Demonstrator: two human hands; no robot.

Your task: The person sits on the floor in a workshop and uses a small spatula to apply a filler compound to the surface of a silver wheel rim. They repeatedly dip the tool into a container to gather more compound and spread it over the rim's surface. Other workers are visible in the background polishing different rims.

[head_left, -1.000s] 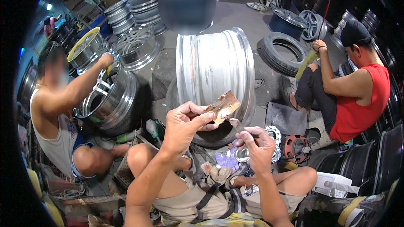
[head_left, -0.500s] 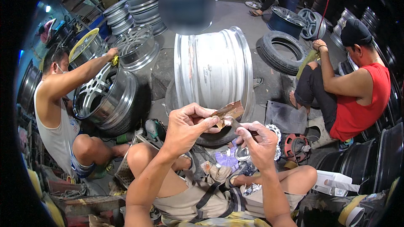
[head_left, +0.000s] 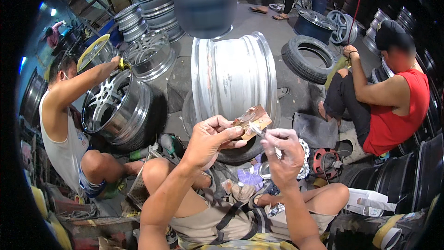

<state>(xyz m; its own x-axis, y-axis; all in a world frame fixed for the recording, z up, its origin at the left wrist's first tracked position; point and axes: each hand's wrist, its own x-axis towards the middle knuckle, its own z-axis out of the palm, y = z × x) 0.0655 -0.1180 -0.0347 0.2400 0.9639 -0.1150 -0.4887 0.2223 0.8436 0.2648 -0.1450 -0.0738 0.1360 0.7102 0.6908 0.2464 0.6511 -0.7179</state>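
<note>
Pinched in my left hand [head_left: 209, 141] is a small stiff brown card [head_left: 255, 115], bent and stained, with a pale pasty smear on it. My right hand [head_left: 284, 155] grips a thin metal spatula [head_left: 257, 131], its tip against the smear; most of its handle is hidden by my fingers. Both hands are above my lap, close together. Just beyond them a wide silver wheel rim [head_left: 233, 71] rests on its tread side, with chalky whitish patches on its barrel. Under that rim lies a black tire [head_left: 240, 155], partly covered by my hands.
On the left a person in a white top [head_left: 60, 125] works at a spoked rim [head_left: 108, 97]. A person in red [head_left: 395, 111] sits at right, near a loose tire [head_left: 312, 58]. Stacked rims [head_left: 157, 4] stand behind. A red-and-black round device [head_left: 325, 162] lies near my right knee.
The card has turned in my left hand, showing more of its smeared face. My right hand has shifted slightly, spatula now angled on the card. At the back, a walking person has moved left.
</note>
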